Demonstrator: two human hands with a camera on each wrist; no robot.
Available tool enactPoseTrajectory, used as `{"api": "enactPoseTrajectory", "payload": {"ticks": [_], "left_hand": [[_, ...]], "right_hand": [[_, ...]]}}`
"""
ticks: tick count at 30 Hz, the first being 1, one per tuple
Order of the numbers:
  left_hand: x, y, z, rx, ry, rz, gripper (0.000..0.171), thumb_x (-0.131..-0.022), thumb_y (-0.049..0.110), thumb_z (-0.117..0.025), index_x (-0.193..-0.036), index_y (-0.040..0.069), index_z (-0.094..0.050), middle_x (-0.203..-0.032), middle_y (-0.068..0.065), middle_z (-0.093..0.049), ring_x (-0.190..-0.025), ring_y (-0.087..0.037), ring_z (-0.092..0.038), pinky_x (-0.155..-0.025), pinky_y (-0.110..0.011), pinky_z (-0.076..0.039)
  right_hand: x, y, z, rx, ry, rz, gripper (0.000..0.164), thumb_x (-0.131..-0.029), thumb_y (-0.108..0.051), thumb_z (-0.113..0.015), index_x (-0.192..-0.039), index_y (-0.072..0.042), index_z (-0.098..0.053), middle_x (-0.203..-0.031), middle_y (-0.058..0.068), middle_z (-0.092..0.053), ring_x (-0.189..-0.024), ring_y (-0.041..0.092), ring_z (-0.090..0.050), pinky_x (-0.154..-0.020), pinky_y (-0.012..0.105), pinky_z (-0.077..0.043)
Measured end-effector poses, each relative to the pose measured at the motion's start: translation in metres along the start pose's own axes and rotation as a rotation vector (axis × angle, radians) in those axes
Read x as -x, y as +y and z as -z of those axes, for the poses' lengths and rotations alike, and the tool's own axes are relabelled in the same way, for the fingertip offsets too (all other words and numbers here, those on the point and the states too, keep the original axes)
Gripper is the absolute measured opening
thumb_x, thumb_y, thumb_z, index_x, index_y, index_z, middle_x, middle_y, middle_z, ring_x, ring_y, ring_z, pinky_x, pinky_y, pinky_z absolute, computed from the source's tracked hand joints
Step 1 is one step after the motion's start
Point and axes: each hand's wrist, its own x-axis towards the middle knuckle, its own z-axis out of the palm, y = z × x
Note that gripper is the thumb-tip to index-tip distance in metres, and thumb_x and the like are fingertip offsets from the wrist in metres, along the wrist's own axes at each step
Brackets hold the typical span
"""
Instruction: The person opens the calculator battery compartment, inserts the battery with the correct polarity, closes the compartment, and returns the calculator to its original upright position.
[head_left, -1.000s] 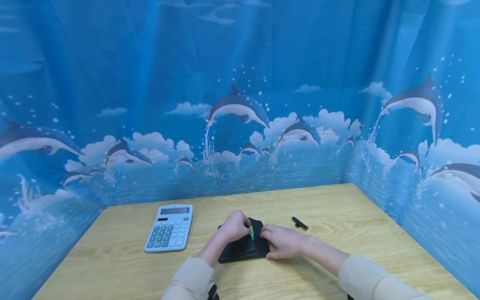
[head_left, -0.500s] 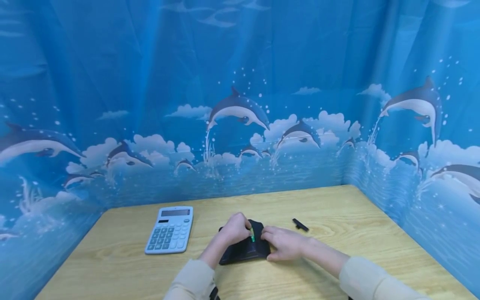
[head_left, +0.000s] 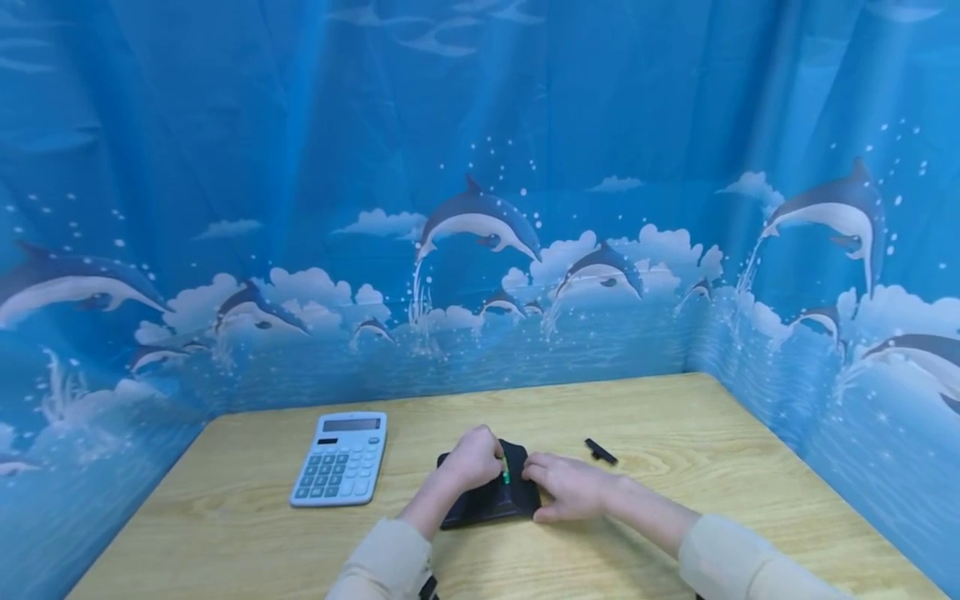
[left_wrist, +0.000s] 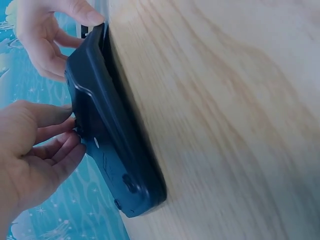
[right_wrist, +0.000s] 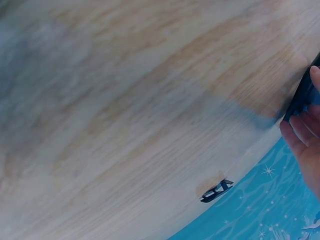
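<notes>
A black plastic device (head_left: 491, 505) lies on the table in front of me, with round feet on its upturned face in the left wrist view. My left hand (head_left: 477, 458) is over its middle, thumb and fingers pinching a small green battery (head_left: 506, 475) at a recess. In the left wrist view the fingertips of the left hand (left_wrist: 35, 150) hide most of that spot. My right hand (head_left: 572, 487) grips the device's right end, thumb on the near edge and fingers on the far side. A small black battery cover (head_left: 601, 451) lies right of the device.
A light blue calculator (head_left: 341, 460) lies to the left on the wooden table (head_left: 247, 542). Behind the table hangs a blue curtain (head_left: 480, 350) printed with dolphins, which also closes off the right side.
Both hands and the black device stay almost in place. The left fingers shift only slightly at the green battery, and the head view tilts a little.
</notes>
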Motion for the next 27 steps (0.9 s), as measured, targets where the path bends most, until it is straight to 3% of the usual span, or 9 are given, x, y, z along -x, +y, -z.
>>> {"api": "enactPoseTrajectory", "payload": {"ticks": [4,8,13,19,27], "left_hand": [[0.005,-0.002,-0.001,-0.024,0.024,-0.035,0.011,-0.084,0.008,-0.064,-0.08,0.003,-0.073,-0.086,-0.005,-0.061,-0.066,-0.011,-0.05,-0.059,-0.025,-0.044],[0.01,-0.005,-0.001,-0.07,0.062,-0.074,0.014,-0.084,0.016,-0.068,-0.076,0.004,-0.069,-0.082,-0.004,-0.053,-0.067,-0.013,-0.047,-0.059,-0.026,-0.043],[0.019,-0.016,0.002,-0.113,0.076,-0.154,0.018,-0.082,0.022,-0.07,-0.075,0.006,-0.067,-0.075,-0.001,-0.054,-0.062,-0.01,-0.047,-0.057,-0.025,-0.043],[0.034,-0.032,0.008,-0.169,0.023,-0.187,0.026,-0.08,0.03,-0.072,-0.086,0.006,-0.07,-0.079,0.0,-0.06,-0.072,-0.01,-0.054,-0.066,-0.027,-0.047],[0.05,-0.043,0.013,-0.247,-0.038,-0.229,0.042,-0.075,0.044,-0.074,-0.098,0.009,-0.069,-0.088,0.002,-0.057,-0.082,-0.011,-0.053,-0.074,-0.028,-0.048]], "right_hand": [[0.001,0.002,0.0,-0.003,0.002,0.004,0.049,-0.08,-0.035,-0.07,-0.115,-0.004,-0.057,-0.114,0.006,-0.053,-0.106,0.017,-0.053,-0.091,0.027,-0.044],[0.003,0.004,0.002,-0.007,0.02,0.02,0.05,-0.082,-0.041,-0.066,-0.116,-0.004,-0.057,-0.115,0.007,-0.054,-0.106,0.019,-0.053,-0.089,0.03,-0.045],[0.004,0.006,0.005,-0.012,0.039,0.03,0.045,-0.088,-0.04,-0.059,-0.116,-0.004,-0.058,-0.113,0.006,-0.056,-0.105,0.019,-0.054,-0.087,0.032,-0.046],[0.008,0.013,0.01,-0.004,0.095,-0.052,0.036,-0.086,-0.029,-0.063,-0.113,-0.005,-0.06,-0.108,0.005,-0.058,-0.1,0.02,-0.056,-0.085,0.034,-0.048],[0.022,0.039,0.02,-0.014,0.127,-0.147,0.03,-0.086,-0.02,-0.064,-0.109,-0.001,-0.062,-0.105,0.008,-0.06,-0.099,0.026,-0.057,-0.085,0.041,-0.048]]}}
